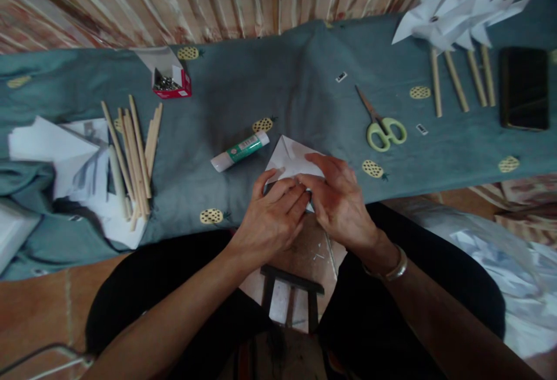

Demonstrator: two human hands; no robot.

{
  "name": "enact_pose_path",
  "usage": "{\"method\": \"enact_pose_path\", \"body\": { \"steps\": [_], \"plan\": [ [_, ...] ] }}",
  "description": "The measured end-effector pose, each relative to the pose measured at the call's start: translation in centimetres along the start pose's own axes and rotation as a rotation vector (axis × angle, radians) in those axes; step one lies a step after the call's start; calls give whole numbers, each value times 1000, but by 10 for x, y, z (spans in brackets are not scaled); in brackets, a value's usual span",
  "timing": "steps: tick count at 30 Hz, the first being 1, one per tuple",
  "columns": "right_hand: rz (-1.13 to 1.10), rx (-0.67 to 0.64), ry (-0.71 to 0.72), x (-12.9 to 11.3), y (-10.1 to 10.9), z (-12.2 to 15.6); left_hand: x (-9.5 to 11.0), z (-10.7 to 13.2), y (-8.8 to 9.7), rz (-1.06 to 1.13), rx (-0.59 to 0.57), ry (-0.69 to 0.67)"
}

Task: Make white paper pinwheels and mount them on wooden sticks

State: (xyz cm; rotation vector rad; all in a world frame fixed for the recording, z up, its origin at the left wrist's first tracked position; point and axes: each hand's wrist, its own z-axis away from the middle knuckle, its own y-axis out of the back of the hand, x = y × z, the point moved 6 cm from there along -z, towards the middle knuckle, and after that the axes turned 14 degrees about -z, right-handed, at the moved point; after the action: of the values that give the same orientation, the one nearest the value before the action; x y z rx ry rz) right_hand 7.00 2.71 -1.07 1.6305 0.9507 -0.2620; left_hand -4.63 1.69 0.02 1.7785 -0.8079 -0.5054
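Note:
A folded white paper (290, 155) lies near the front edge of a table covered in grey-blue cloth (278, 87). My left hand (272, 217) presses its fingers down on the paper's near left part, thumb and fingers pinched together. My right hand (339, 197) lies over the paper's right side, fingers curled and meeting the left fingertips at the middle. A glue stick (240, 151) with a green label lies just left of the paper. Green-handled scissors (379, 123) lie to the right.
Wooden sticks (133, 151) and white paper sheets (56, 154) lie at the left. A red box of pins (170, 82) stands behind them. White paper pinwheels (456, 11) on sticks and a black phone (524, 87) lie at the far right. A small stool (290, 296) is between my knees.

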Motion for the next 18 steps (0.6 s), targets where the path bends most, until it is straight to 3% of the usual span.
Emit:
{"method": "enact_pose_path", "body": {
  "steps": [3, 6, 13, 18],
  "plan": [
    [-142, 52, -27, 8, 12, -4, 0, 1, 0, -1, 9, -4],
    [-127, 85, -96, 20, 20, -10, 0, 1, -1, 10, 11, 2],
    [-75, 37, -125, 29, 20, -30, -1, 0, -1, 25, -15, 11],
    [-144, 33, -228, 39, 25, -38, -2, 0, -1, 42, -3, 6]
  ]
}}
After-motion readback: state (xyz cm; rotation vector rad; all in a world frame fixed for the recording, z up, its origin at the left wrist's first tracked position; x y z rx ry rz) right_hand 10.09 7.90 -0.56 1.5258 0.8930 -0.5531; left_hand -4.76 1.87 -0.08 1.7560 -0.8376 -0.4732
